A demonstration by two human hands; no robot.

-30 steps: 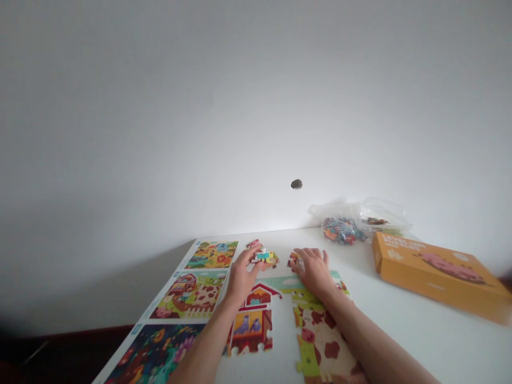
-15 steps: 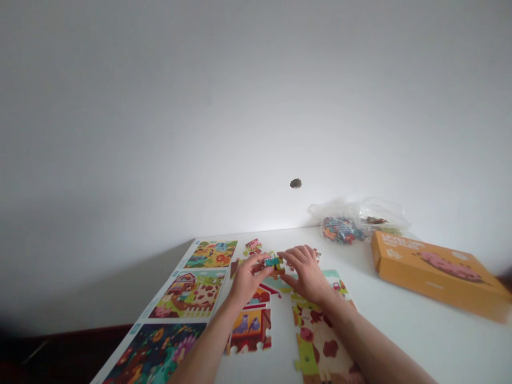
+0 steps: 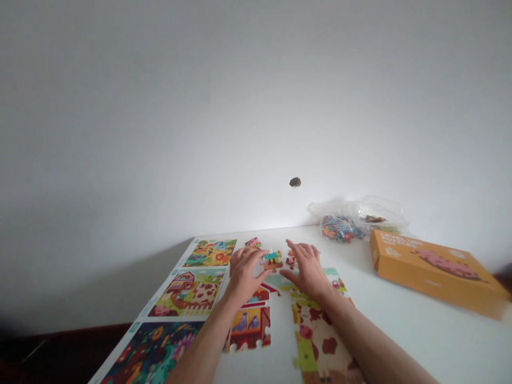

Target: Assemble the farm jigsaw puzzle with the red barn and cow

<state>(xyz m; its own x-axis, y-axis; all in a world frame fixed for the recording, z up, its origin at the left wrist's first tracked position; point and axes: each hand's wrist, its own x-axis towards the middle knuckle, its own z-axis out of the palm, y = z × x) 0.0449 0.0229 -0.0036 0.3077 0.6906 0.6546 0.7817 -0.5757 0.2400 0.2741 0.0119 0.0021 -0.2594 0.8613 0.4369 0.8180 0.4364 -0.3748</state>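
Note:
Between my two hands lies a small group of joined puzzle pieces [image 3: 272, 260] with teal, yellow and brown parts. My left hand [image 3: 245, 271] is at its left edge, thumb and fingers apart; whether the fingertips touch it I cannot tell. Held open on the other side, my right hand [image 3: 307, 271] partly covers a pink-and-white puzzle piece [image 3: 292, 260]. Nearer to me are a joined barn section [image 3: 250, 326] and, under my right forearm, a joined cow section [image 3: 320, 338]. A loose pink pig piece [image 3: 253, 242] rests beyond my left hand.
A reference sheet [image 3: 192, 293] with several printed pictures runs along the table's left side. Clear plastic bags [image 3: 342, 226] of puzzle pieces stand at the back right, against the white wall [image 3: 240, 117]. An orange puzzle box [image 3: 436, 272] lies at the right.
The fingers of my left hand have let go of the teal piece and drawn back left. That piece now lies with the brown one below it. My right hand's fingers have spread wider.

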